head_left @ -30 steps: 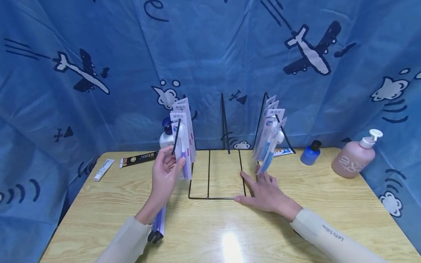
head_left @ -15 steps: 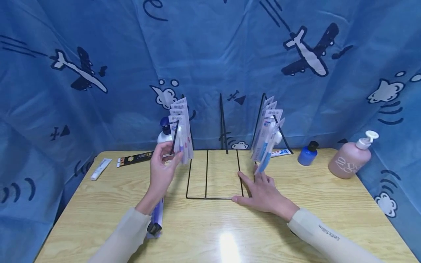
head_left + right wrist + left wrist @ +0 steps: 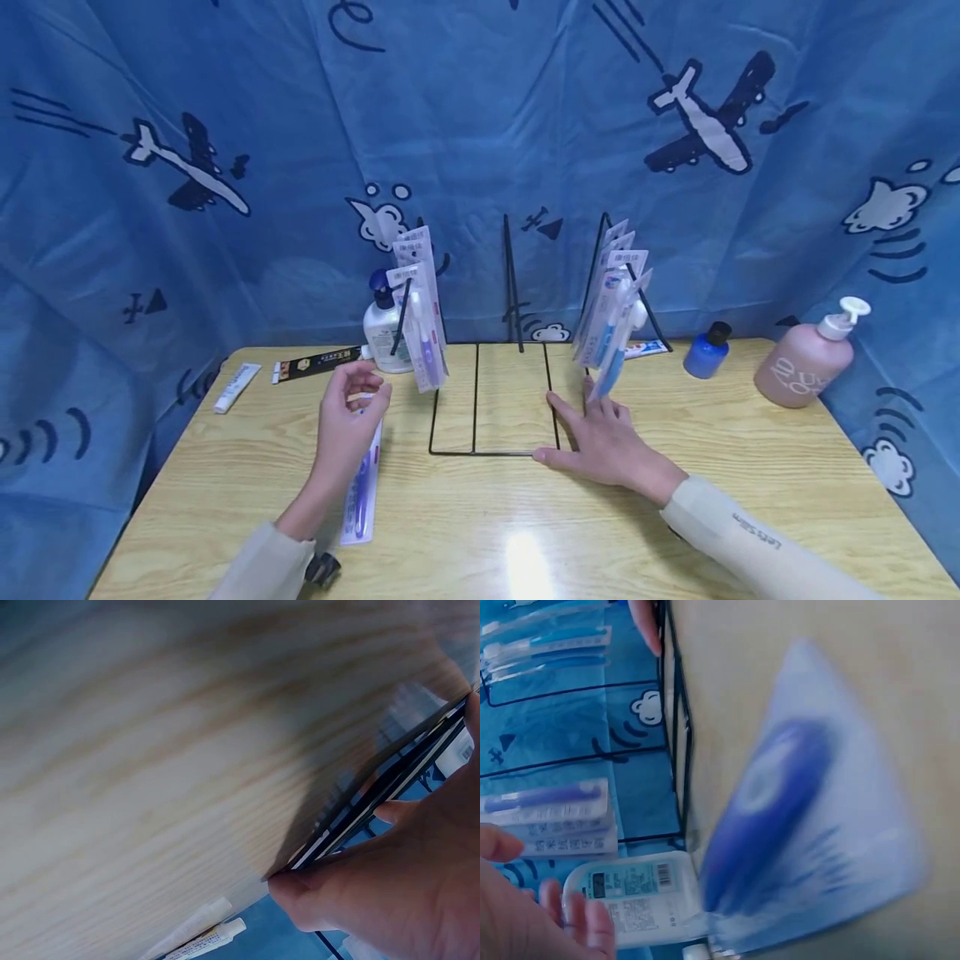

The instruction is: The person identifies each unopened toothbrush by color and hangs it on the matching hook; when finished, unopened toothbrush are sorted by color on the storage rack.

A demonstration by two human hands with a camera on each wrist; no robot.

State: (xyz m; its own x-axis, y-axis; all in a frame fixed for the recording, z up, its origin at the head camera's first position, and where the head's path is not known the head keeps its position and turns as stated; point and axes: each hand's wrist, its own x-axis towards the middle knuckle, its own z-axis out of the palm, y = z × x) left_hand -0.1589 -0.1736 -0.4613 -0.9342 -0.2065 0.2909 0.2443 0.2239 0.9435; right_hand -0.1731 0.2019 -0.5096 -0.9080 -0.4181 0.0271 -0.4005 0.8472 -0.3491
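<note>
Left hand (image 3: 347,421) hovering loosely curled, holding nothing, above packaged toothbrush (image 3: 360,493) lying flat on wooden table (image 3: 750,467). Right hand (image 3: 606,440) flat, fingers spread, pressing black wire rack (image 3: 491,400) — thumb on base wire clear only from right wrist. Left wrist view blurred. Blue aeroplane-print cloth (image 3: 225,125) behind.

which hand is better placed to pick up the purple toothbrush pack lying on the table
Probably the left hand: it hovers empty right above the toothbrush pack, while the right hand presses the wire rack.
</note>
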